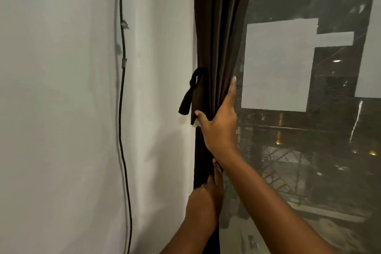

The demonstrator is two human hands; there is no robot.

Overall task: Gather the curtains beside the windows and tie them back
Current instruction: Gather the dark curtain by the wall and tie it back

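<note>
Gathering step: curtain bunched at window's left edge. Right hand cupped round folds; left hand gripping lower. Tie-back dangling free; next, probably loop round bundle.

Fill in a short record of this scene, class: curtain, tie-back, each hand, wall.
curtain: dark brown curtain, gathered at the window's left edge
tie-back: dark fabric tie-back, hanging loose at the curtain's left side
right hand: right hand grips the folds
left hand: left hand holds the curtain lower down
wall: white wall with black cable
</note>
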